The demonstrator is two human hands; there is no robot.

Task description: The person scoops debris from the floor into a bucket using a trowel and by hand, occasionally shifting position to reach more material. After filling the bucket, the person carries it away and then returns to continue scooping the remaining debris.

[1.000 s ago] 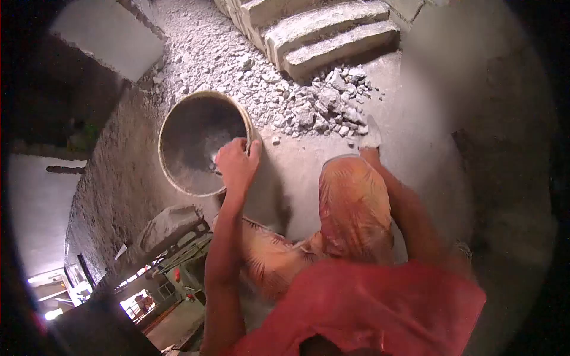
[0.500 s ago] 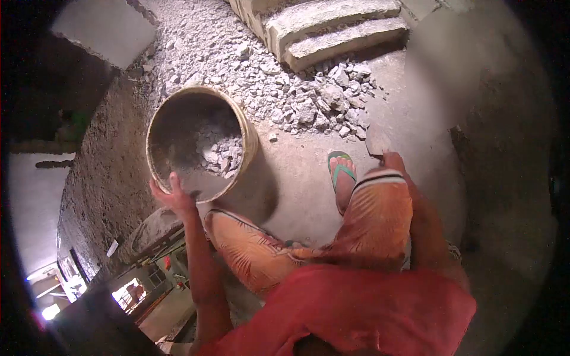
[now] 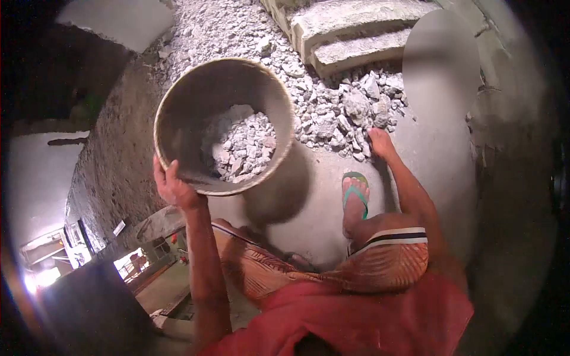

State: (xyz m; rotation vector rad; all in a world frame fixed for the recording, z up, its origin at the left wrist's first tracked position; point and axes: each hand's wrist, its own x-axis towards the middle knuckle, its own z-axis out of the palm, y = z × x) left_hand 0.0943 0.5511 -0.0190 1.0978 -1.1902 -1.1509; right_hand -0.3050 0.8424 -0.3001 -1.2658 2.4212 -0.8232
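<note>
In the head view a large round bucket (image 3: 173,118) is tilted with its mouth facing me. Grey broken rubble (image 3: 252,142) lies inside it, gathered toward the lower right. My left hand (image 3: 178,190) is closed around the bucket's lower-left rim. My right hand (image 3: 383,144) is low at the near edge of a heap of broken stones (image 3: 356,107), its fingers curled. Whatever it holds, if anything, is hidden by the hand and the stones.
Rough concrete steps (image 3: 362,50) rise behind the heap. Finer gravel (image 3: 208,26) spreads along the wall at the upper left. My sandalled foot (image 3: 355,199) stands on the floor between the bucket and my right arm. A blurred patch covers part of the upper right.
The bucket has lifted, its mouth turning more toward me and showing more rubble. My right hand has moved forward to the stones; the flat grey piece seen at it earlier is out of sight.
</note>
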